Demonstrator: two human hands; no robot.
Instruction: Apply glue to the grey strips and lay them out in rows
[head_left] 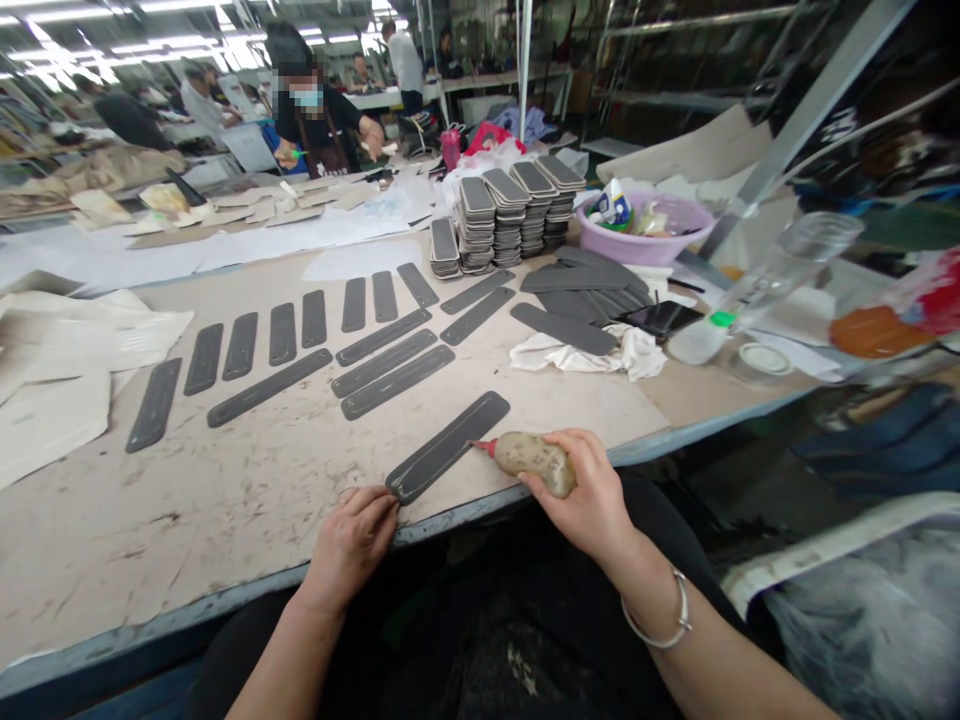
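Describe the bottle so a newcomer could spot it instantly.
At the near edge of the worktable, find the right hand. It grips a stained, yellowish bottle angled toward a dark strip. Unlike the clear container farther right, it has a red nozzle.

Dark clothing (487,640) covers the lap and legs, with small pale marks near the middle (too blurred to tell whether print or stain). Both forearms are without sleeves. A slim, silvery-white bangle (681,622) with a small knob circles the right wrist.
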